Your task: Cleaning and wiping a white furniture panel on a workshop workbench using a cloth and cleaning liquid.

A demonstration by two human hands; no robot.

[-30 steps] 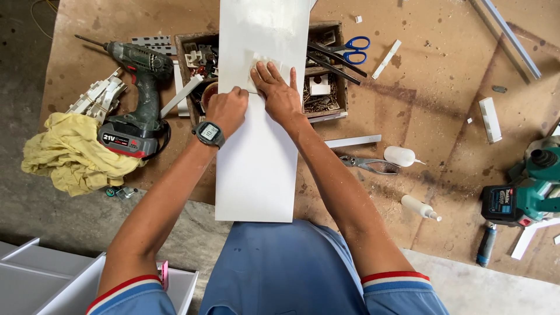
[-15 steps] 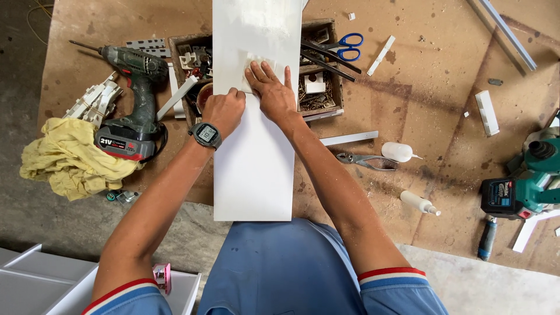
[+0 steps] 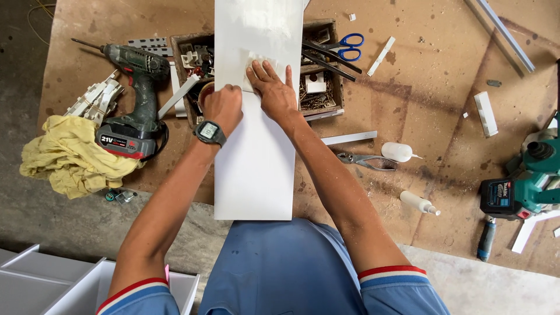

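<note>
While the white panel (image 3: 254, 157) lay along the surface (image 3: 443, 116), the right hand (image 3: 274, 90) pressed flat, fingers apart, and the left hand (image 3: 223, 107) was fisted against it, apparently marking; steadiness seemed required.

Both hands, left hand (image 3: 223, 107) and right hand (image 3: 274, 92), press on a white board (image 3: 254, 169).

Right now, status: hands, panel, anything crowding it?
Left hand fisted on the white panel, grip unclear. Right hand flat, pressing a small white piece. Parts box under panel; cordless drill left.
</note>
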